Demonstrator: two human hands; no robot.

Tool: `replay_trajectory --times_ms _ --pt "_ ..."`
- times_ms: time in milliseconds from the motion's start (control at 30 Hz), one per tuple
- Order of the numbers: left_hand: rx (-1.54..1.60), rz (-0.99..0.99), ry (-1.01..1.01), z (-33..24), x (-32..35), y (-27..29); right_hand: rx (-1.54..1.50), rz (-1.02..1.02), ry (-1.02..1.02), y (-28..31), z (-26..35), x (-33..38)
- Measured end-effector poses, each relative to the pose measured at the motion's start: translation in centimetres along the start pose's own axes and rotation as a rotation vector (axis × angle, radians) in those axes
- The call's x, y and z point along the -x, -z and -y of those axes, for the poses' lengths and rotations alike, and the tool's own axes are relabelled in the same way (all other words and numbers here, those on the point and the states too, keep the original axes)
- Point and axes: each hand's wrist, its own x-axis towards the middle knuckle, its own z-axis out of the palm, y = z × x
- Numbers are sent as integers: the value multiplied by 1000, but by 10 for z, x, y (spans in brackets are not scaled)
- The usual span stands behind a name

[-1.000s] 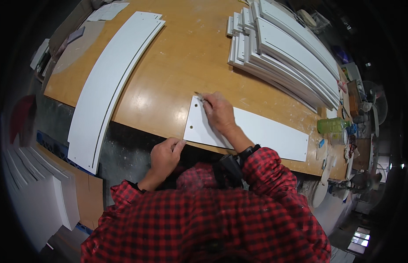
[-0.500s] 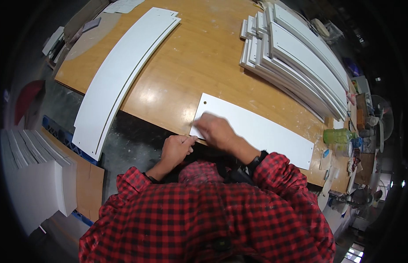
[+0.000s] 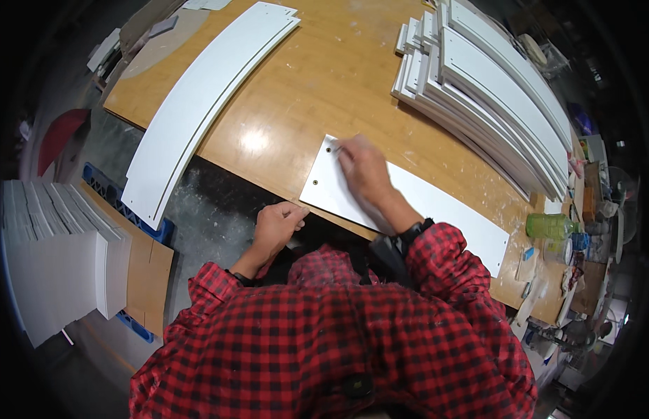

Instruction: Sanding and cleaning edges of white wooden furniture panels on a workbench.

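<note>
A white board (image 3: 436,206) lies along the table's near edge, in front of me. Two small dark-centred holes or fittings show at its left end, one at the near corner and one at the far corner. Over the far corner is my right hand (image 3: 370,171), its fingers curled together and slightly blurred beside the far hole. Whether something small is in them does not show. My left hand (image 3: 274,227) is closed in a pinch just off the board's near left corner, by the table edge. Anything between its fingertips is too small to make out.
A long white panel (image 3: 213,105) with a groove lies at left, overhanging the table (image 3: 352,77). White boards (image 3: 485,105) are stacked at the far right, near a green container (image 3: 548,225). More white panels (image 3: 52,258) stand stacked on a pallet at the lower left.
My right hand has moved away from me, from the board's near left corner to its far left corner, uncovering the near hole. My left hand stays pinched near the edge.
</note>
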Motion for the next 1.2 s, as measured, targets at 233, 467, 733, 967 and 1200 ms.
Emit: replay_trajectory --times_ms 233,467,733,967,1200 --pt "-111 4 115 -12 -2 -5 -38 282 154 -28 11 6" --pt "-192 24 206 -22 -2 -3 85 6 -101 -28 -15 -4" --pt "-592 -10 -958 -51 -21 -32 145 -189 -224 13 -38 -26" --pt "-740 253 -1008 -31 -33 -62 5 207 172 -1 -28 -11" --pt "-717 198 -1058 -33 -34 -60 56 100 121 0 -27 -19"
